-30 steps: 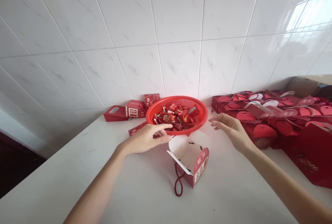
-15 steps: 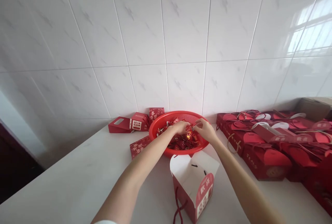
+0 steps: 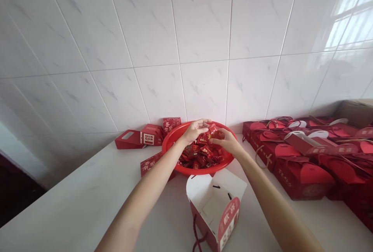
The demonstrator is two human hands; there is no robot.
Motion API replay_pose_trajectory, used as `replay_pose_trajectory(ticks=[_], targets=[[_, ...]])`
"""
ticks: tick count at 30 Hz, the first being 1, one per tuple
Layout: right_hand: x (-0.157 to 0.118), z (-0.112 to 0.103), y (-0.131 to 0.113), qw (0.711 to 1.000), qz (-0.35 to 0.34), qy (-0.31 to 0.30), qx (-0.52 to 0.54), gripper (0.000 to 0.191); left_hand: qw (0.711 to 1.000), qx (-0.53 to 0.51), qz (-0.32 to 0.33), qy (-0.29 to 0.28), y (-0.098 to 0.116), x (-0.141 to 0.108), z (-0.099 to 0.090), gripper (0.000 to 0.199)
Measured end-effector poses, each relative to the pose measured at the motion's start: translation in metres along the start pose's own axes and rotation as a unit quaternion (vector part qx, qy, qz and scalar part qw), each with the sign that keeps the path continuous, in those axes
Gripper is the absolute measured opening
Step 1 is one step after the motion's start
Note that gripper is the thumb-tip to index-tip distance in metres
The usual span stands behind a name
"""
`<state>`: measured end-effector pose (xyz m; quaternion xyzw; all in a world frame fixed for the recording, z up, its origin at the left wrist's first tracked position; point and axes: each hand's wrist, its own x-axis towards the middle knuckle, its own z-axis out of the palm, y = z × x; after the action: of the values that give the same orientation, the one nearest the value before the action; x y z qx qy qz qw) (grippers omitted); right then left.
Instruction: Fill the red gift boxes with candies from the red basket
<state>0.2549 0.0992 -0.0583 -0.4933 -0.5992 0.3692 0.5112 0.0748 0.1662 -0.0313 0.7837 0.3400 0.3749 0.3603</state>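
Observation:
A red plastic colander basket point(image 3: 166, 154) near the wall holds many small candies in shiny red wrappers point(image 3: 206, 151). Over its left part is my left hand point(image 3: 194, 131), its fingers stretched out and the thumb apart from them. My right hand point(image 3: 225, 142) comes in from the right, fingers curled, with thumb and fingertips against a red-wrapped candy point(image 3: 204, 139). The hands face each other with candies between them; their exact contact is partly hidden. In front of the basket stands an open red gift box point(image 3: 214, 209), white inside, with a dark red cord handle.
Rows of closed red gift boxes point(image 3: 303, 176) fill the right side of the white table point(image 3: 78, 197). Several red boxes point(image 3: 152, 135) lie left of the basket, and another red box point(image 3: 149, 164) touches its left side. The tiled wall point(image 3: 157, 26) bounds the back.
Both hands have lifted a little within the basket; the left fingers have straightened and the hand has shifted left. The camera view has moved slightly. The open box stays put.

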Motion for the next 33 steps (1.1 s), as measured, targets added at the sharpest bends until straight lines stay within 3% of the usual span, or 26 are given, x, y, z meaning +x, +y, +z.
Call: replay_pose_trajectory(ticks=[3, 5, 8, 12, 15, 18, 21, 25, 29, 33], targets=[[-0.002, 0.000, -0.004, 0.996, 0.004, -0.018, 0.082, 0.037, 1.000, 0.015, -0.015, 0.006, -0.009, 0.003, 0.002, 0.041], [-0.003, 0.000, -0.007, 0.985, 0.016, 0.010, 0.172, 0.037, 0.998, 0.045, -0.036, -0.006, -0.016, 0.004, 0.005, 0.037], [-0.004, -0.001, -0.011, 0.959, 0.053, 0.046, 0.274, 0.032, 0.989, 0.109, -0.075, -0.069, -0.026, 0.001, 0.010, 0.027], [-0.002, -0.003, -0.012, 0.945, 0.072, 0.057, 0.315, 0.023, 0.961, 0.185, -0.114, -0.170, -0.034, -0.003, 0.018, 0.030], [0.000, -0.004, -0.010, 0.936, 0.076, 0.068, 0.337, 0.019, 0.950, 0.214, -0.132, -0.185, -0.037, -0.002, 0.022, 0.024], [0.003, -0.005, -0.008, 0.928, 0.078, 0.078, 0.356, 0.015, 0.954, 0.206, -0.140, -0.165, -0.037, 0.000, 0.018, 0.021], [0.004, -0.005, -0.007, 0.922, 0.083, 0.089, 0.368, 0.011, 0.977, 0.155, -0.111, -0.096, -0.033, 0.002, 0.006, 0.017], [0.003, -0.004, -0.008, 0.919, 0.091, 0.092, 0.372, 0.011, 0.998, 0.045, -0.047, 0.009, -0.020, 0.005, -0.005, 0.041], [0.001, -0.003, -0.011, 0.922, 0.100, 0.073, 0.367, 0.014, 0.998, -0.055, 0.002, 0.024, -0.009, 0.004, -0.001, 0.056], [0.002, -0.002, -0.012, 0.926, 0.111, 0.055, 0.356, 0.012, 0.995, -0.092, 0.018, 0.016, -0.004, 0.000, 0.006, 0.054]])
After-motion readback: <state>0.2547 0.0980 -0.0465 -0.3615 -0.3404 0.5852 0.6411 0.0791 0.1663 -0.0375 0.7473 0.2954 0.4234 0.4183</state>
